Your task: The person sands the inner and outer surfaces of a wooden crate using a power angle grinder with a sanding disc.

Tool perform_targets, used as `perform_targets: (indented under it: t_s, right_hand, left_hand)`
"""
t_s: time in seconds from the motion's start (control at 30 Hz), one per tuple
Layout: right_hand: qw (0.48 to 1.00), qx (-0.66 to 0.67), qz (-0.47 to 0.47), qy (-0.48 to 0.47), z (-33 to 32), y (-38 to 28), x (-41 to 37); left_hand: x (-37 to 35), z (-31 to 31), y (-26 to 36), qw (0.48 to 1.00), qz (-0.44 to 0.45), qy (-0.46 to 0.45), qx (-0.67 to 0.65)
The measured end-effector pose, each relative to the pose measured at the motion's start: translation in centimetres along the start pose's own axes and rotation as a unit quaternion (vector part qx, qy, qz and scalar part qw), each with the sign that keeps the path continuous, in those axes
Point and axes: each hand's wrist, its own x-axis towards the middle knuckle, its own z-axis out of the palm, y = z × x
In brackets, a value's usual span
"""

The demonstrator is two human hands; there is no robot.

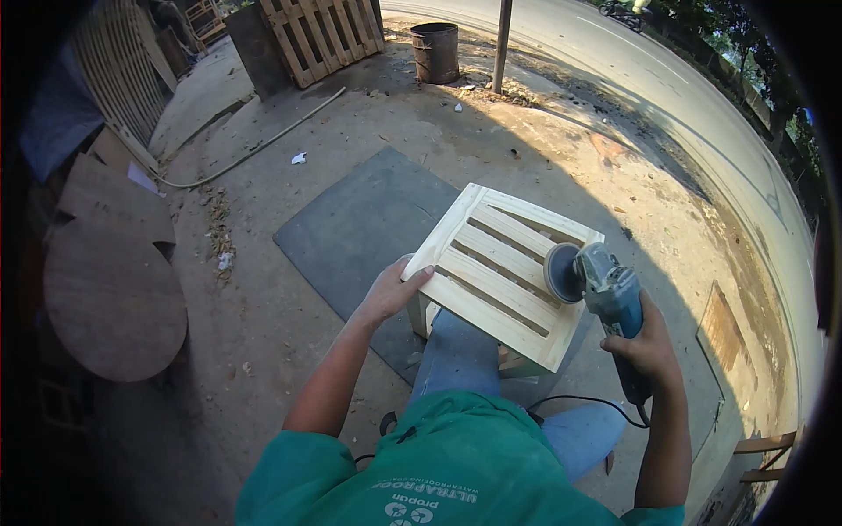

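Note:
A small slatted wooden stool [500,273] of pale wood stands in front of me, its top tilted in view. My left hand [392,289] grips the left edge of its frame, thumb on top and fingers hidden below. In my right hand [645,346] is a blue and black angle grinder [614,302], the fingers wrapped round its body. The round sanding disc [563,273] overlaps the right ends of the slats. From the tool's rear end a black cord [574,400] loops across my leg.
A dark flat sheet [355,223] lies on the ground under the stool. Round brown boards [114,298] lean at the left. A hose [263,142], a wooden pallet [323,39] and a rusty metal drum [436,54] are farther off. Beyond a thin post [502,48] runs a road [675,66] with a motorcycle.

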Motion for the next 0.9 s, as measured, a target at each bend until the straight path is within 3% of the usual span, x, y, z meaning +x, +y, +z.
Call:
perform_targets:
  t_s: [0.2,0.27,0.47,0.57,0.73,0.9]
  right_hand:
    - [0.979,-0.131,-0.014,-0.154,2.4,-3.9,4.9]
    - [0.974,-0.174,-0.044,-0.138,3.8,-4.0,6.8]
    - [0.945,-0.205,-0.104,-0.232,7.6,-9.4,11.1]
    - [0.937,-0.221,-0.11,-0.249,8.6,-11.3,11.4]
    - [0.949,-0.197,-0.079,-0.232,6.3,-9.1,11.1]
    - [0.964,-0.186,0.017,-0.189,1.9,-6.0,7.7]
  left_hand:
    - [1.2,1.2,-5.6,0.964,0.017,0.021,-0.265]
    - [0.2,1.2,-6.1,0.933,0.042,0.007,-0.357]
    - [-1.3,2.2,-8.7,0.981,0.093,0.034,-0.168]
    - [-0.5,2.9,-10.2,0.971,0.113,0.03,-0.208]
    - [-0.4,2.7,-9.6,0.975,0.073,0.02,-0.211]
    - [-0.3,2.5,-9.1,0.973,0.093,0.017,-0.21]
